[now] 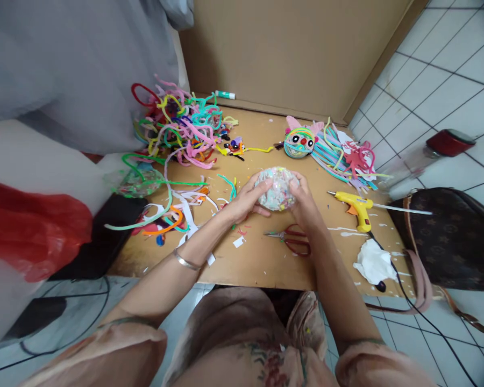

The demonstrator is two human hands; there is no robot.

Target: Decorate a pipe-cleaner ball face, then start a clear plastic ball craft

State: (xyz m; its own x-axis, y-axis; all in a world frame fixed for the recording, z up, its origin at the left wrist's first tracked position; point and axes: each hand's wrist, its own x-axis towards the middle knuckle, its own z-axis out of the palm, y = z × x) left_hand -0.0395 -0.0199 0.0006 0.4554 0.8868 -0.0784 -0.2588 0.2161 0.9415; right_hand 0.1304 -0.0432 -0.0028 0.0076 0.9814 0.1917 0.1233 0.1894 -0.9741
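Note:
Between my two hands is a round, pale ball (277, 189) speckled with pink, yellow and blue; I cannot make out what it is made of. My left hand (248, 200) grips its left side, thumb on top and fingers underneath. On the opposite side my right hand (303, 200) is closed around it, the thumb near the top. Just below the ball lie red-handled scissors (295, 239) on the wooden table (242, 269). Beyond it sits a decorated ball with eyes, a red nose and pink ears (299, 143).
Colourful pipe cleaners (181, 126) are heaped at the back left. A yellow glue gun (357, 207) with its cord lies at right, near a crumpled white tissue (374, 262). A brown handbag (455, 231) and a red-lidded bottle (449, 143) stand at the right edge. A glue stick (225, 95) lies behind.

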